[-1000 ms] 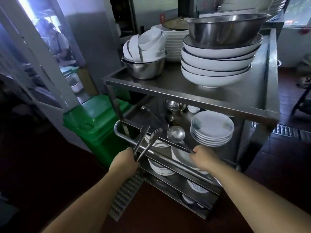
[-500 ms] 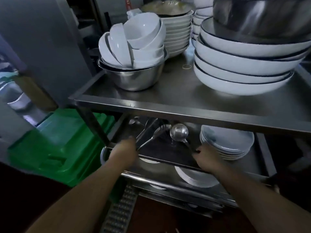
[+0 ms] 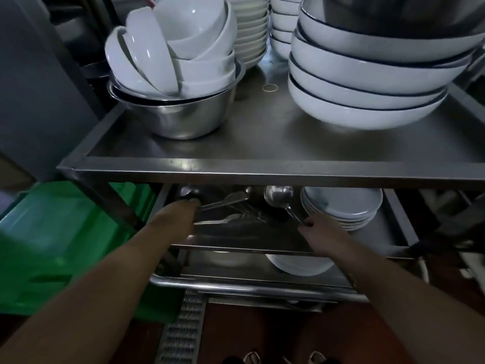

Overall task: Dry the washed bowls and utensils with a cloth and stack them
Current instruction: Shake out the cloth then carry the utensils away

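Note:
Both hands reach under the top of a steel trolley (image 3: 236,168) onto its middle shelf. My left hand (image 3: 178,214) grips the handle end of metal tongs (image 3: 228,202), whose arms point right over the shelf. My right hand (image 3: 319,229) pinches the thin handle of a steel ladle (image 3: 278,194), its bowl lying further back. A stack of white plates (image 3: 341,206) sits right of the ladle. On top, small white bowls (image 3: 183,46) are piled in a steel basin (image 3: 183,114), beside several large white bowls with dark rims (image 3: 367,82).
More stacked white dishes (image 3: 252,24) stand at the back of the top shelf. A rubber band (image 3: 270,87) lies on the steel top. White plates (image 3: 296,264) sit on the shelf below. A green bin (image 3: 60,232) stands left of the trolley, and a floor drain grate (image 3: 181,329) runs below.
The camera has moved closer and lower to the trolley. Both hands have gone further in under the top shelf, bringing the tongs and the ladle down onto the middle shelf.

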`<action>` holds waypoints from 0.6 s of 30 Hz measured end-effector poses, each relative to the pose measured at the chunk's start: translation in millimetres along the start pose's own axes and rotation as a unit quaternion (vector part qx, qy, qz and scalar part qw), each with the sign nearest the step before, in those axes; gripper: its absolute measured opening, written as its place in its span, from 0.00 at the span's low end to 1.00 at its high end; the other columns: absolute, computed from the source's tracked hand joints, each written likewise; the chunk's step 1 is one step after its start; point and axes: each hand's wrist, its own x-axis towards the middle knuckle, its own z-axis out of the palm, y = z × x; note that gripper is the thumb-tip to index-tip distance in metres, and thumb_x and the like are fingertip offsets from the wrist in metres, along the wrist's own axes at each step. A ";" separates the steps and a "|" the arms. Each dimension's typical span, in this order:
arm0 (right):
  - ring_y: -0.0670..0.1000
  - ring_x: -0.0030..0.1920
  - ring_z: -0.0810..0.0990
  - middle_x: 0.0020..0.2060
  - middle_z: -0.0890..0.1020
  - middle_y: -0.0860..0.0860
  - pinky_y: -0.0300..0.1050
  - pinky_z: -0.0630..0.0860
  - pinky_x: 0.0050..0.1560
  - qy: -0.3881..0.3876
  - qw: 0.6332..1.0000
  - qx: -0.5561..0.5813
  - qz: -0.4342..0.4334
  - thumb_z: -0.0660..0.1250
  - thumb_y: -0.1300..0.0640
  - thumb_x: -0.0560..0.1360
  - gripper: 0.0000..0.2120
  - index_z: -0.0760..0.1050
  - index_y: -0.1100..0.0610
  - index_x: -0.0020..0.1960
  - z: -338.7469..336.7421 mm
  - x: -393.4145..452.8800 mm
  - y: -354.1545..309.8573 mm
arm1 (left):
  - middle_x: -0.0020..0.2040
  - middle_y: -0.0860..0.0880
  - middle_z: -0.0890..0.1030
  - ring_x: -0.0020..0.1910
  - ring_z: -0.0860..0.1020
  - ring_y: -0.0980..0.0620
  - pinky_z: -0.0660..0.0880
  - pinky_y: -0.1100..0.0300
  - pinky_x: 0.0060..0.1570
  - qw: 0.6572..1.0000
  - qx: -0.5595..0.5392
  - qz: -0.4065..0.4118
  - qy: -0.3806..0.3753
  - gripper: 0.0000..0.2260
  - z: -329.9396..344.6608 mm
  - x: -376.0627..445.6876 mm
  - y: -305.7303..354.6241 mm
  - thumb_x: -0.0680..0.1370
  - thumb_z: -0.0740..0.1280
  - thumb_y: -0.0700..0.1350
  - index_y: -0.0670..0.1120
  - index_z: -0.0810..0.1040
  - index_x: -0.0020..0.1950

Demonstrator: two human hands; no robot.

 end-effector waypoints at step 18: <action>0.44 0.32 0.81 0.33 0.82 0.47 0.40 0.72 0.28 -0.014 0.999 -0.022 -0.017 0.68 0.43 0.77 0.09 0.79 0.46 0.41 7.5 4.6 2.6 | 0.57 0.46 0.81 0.50 0.81 0.44 0.77 0.53 0.49 0.998 -0.015 0.064 -0.025 0.20 22.1 28.2 -25.4 0.75 0.72 0.38 0.50 0.76 0.66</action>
